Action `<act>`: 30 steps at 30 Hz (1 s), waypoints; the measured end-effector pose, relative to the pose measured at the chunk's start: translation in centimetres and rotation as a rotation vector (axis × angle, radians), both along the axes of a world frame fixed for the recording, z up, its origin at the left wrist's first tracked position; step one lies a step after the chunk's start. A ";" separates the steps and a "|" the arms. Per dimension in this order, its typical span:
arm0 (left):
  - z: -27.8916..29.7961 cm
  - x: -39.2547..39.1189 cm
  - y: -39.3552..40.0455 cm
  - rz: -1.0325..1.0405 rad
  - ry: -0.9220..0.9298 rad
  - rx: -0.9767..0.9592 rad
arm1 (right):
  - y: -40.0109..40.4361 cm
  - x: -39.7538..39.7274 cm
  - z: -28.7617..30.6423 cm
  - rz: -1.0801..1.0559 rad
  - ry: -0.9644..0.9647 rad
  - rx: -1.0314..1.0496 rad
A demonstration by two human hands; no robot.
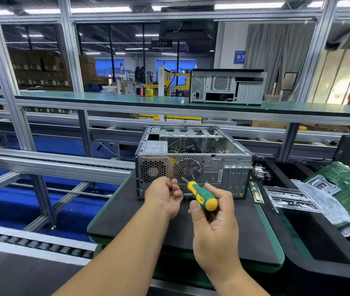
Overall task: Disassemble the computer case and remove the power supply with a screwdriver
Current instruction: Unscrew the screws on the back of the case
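Observation:
An open metal computer case (223,167) lies on a black mat (122,214), its rear panel facing me. The power supply (153,170) sits in the case's left rear corner behind a honeycomb grille. My right hand (214,223) grips a green and yellow screwdriver (202,195), whose shaft points up-left toward the rear panel below the round fan grille (187,169). My left hand (164,195) is just in front of the panel, fingers curled near the screwdriver tip; whether it pinches a screw is unclear.
A green motherboard (349,189), a clear plastic tray (291,199) and a RAM stick (256,194) lie to the right. A second case (225,87) stands on the upper shelf. Roller conveyors (41,244) run to the left.

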State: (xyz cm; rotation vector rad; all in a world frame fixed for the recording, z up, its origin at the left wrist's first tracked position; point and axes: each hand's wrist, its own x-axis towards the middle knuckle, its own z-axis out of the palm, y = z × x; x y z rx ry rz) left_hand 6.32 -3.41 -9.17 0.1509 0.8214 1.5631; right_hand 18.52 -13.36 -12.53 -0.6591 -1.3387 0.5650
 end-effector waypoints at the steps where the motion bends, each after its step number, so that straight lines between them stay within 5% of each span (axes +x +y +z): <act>1: -0.6 -0.2 -0.2 -0.029 0.014 -0.019 | 0.3 -0.1 -0.3 -0.004 -0.053 0.019; 13: -2.1 -1.9 -0.6 -0.287 0.255 -0.083 | 3.7 -0.6 -3.0 -0.075 -0.712 0.345; 30: -3.9 -1.7 0.1 -0.257 0.155 0.054 | 3.6 -0.8 -3.5 -0.072 -0.573 0.230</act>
